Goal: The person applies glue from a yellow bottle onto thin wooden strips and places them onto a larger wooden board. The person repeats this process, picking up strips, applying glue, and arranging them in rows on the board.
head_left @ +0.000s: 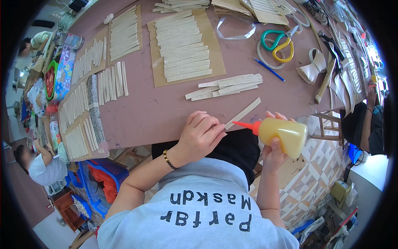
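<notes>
My left hand (198, 137), with a beaded bracelet on the wrist, pinches the near end of a thin cream-coloured strip (245, 111) at the table's front edge. In my right hand (272, 157) is a squeeze bottle (288, 135) of yellowish liquid, wrapped by the fingers and tipped on its side. Its red pointed nozzle (246, 125) aims left, right by the strip near my left fingertips; whether it touches is too fine to tell. Just beyond lies a loose pile of similar strips (226, 86). A row of strips (182, 45) covers brown paper (214, 50) farther back.
Scissors (278, 43) with green and yellow handles rest on a tape roll (265, 60), near a blue pencil (269, 69). A hammer (325, 79) lies at the right. More strip rows (124, 33) fill the left side. Other people sit at both sides.
</notes>
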{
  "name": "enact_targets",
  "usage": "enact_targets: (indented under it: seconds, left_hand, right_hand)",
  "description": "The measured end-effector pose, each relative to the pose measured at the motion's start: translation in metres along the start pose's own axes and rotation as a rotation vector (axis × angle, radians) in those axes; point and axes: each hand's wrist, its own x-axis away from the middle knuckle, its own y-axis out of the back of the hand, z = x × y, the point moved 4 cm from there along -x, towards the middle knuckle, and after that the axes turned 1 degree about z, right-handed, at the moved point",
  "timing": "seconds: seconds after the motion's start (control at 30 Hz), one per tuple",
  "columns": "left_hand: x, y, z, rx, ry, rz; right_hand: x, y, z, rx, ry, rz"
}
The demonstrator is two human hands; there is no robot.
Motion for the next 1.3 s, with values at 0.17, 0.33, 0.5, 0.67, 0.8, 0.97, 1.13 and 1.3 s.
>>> enact_targets:
  seconds: [0.17, 0.33, 0.5, 0.67, 0.8, 0.97, 1.13, 1.3]
  left_hand:
    - [-0.002, 0.0, -0.001, 0.0, 0.006, 0.001]
    - [0.0, 0.0, -0.001, -0.006, 0.01, 0.018]
    - [-0.002, -0.002, -0.001, -0.021, 0.001, 0.059]
    - [-0.002, -0.002, -0.002, -0.027, -0.013, 0.07]
    - [-0.004, -0.002, -0.003, -0.035, -0.027, 0.073]
    - [-0.003, -0.004, -0.004, -0.04, -0.05, 0.058]
    - [0.001, -0.003, -0.006, -0.014, -0.066, 0.009]
    - [0.0, 0.002, -0.005, 0.066, -0.062, -0.02]
  right_hand:
    - [0.006, -0.006, -0.001, -0.041, -0.016, 0.072]
    - [0.0, 0.0, -0.003, 0.008, 0.04, 0.018]
    - [-0.018, 0.018, 0.0, 0.021, 0.119, -0.077]
    - [-0.025, 0.023, 0.003, 0.071, 0.166, -0.121]
    - [-0.032, 0.028, 0.005, 0.135, 0.223, -0.155]
    - [-0.04, 0.036, 0.001, 0.008, 0.17, -0.227]
    - [-0.064, 0.051, -0.008, -0.396, -0.022, -0.266]
    - [-0.089, 0.068, -0.028, -0.674, -0.01, -0.199]
